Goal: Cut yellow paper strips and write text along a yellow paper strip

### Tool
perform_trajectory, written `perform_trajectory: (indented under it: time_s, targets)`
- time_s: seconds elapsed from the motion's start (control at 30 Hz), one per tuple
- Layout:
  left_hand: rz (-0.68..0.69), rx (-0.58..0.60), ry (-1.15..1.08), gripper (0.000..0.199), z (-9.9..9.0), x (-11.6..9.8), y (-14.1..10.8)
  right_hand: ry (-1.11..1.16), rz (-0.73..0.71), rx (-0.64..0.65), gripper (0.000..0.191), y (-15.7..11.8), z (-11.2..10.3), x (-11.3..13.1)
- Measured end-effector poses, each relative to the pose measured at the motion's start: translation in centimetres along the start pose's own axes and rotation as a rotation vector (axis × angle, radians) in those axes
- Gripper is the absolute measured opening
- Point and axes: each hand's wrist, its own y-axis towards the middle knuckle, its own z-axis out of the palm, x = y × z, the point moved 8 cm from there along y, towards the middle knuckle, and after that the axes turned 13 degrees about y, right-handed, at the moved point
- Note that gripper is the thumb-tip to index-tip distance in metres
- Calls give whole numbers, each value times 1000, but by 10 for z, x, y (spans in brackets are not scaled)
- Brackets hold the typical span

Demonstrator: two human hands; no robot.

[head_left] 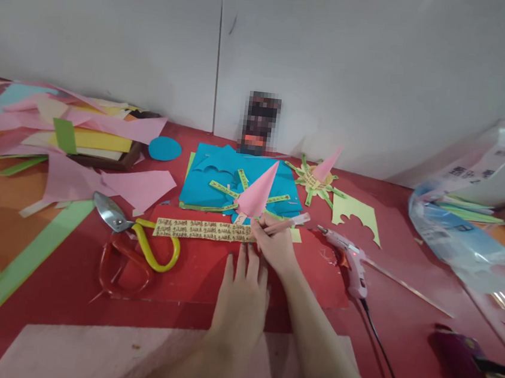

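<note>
My right hand (276,242) is closed round a pen (289,222), its tip over a pale yellow strip (203,230) covered with rows of handwriting. My left hand (243,284) lies with its fingers stretched out, the fingertips at the strip's lower edge. Just beyond the hands a pink paper cone (258,192) stands among green written strips on blue paper (204,172). A second, smaller pink cone (328,165) with green strips around it is behind to the right. Under the written strip lies a red sheet (198,273).
Scissors (116,217) with yellow and red handles lie left of the hands. A pink glue gun (350,262) with a black cord lies on the right, near a plastic bag (452,216) and a purple tool (463,367). Paper scraps (91,136) are heaped at the left.
</note>
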Motion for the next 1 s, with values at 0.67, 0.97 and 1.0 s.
perform_trajectory:
  time_s: [0.67,0.97,1.0]
  targets:
    - [-3,-20,2,36,0,0,0,20,20,-3,32,0,0,-5]
    - [-4,-38,13,35,-2,0,0,17,46,8,32,-1,1,-4]
    - [-6,-40,14,34,-2,0,0,14,48,4,32,-1,1,-4]
